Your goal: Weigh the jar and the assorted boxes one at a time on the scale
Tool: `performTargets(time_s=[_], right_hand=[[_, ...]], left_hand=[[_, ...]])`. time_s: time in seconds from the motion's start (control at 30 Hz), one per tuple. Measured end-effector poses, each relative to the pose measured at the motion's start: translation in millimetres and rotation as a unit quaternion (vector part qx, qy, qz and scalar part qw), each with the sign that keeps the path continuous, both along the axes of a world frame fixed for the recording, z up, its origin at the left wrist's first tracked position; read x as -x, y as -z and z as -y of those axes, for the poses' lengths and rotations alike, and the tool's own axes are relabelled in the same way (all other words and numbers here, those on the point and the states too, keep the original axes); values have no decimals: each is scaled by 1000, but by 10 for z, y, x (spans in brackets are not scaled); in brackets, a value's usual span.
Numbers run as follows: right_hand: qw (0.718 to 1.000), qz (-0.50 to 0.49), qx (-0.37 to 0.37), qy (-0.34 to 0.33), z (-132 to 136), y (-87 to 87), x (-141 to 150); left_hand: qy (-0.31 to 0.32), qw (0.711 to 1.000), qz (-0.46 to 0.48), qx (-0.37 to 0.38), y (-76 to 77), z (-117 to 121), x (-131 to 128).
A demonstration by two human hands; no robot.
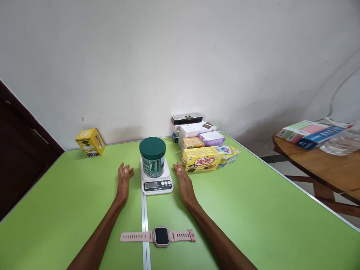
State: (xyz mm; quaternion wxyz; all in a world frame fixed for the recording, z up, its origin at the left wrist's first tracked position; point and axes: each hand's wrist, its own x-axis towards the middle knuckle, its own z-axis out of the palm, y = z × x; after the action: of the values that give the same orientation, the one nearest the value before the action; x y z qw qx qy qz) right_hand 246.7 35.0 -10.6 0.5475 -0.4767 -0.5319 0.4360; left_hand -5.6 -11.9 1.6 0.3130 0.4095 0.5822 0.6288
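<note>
"How are the left hand and right hand?"
"Apart and empty, flanking the white scale just below frame centre; a true reading probably needs both kept off."
"And the green-lidded canister?"
"Upright on it, contents hidden, like those of the yellow carton, right of centre."

And here come both bare forearms up from the bottom edge, the left forearm slanting inward, the right forearm angling in to meet it! Left hand out front, fingers loosely bent, wrist low. Across from it, the right hand, fingers pointing ahead and partly hidden behind the hand itself. Two hands well apart, roughly level, neither clenched, a clear gap between!
</note>
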Motion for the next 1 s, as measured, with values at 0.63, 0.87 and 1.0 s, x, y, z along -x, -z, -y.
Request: performTargets(time_s=[0.63, 0.87, 1.0], right_hand=[[979, 99, -178, -31, 188, -330, 151], [983, 104, -140, -57, 219, -503, 429], [979, 108, -137, -102, 79, -714, 761]], left_hand=[[29, 958, -284, -35, -435, -199, -527], [32, 975, -218, -41, -545, -342, -529], [-27, 975, -205, -81, -651, -393, -203]])
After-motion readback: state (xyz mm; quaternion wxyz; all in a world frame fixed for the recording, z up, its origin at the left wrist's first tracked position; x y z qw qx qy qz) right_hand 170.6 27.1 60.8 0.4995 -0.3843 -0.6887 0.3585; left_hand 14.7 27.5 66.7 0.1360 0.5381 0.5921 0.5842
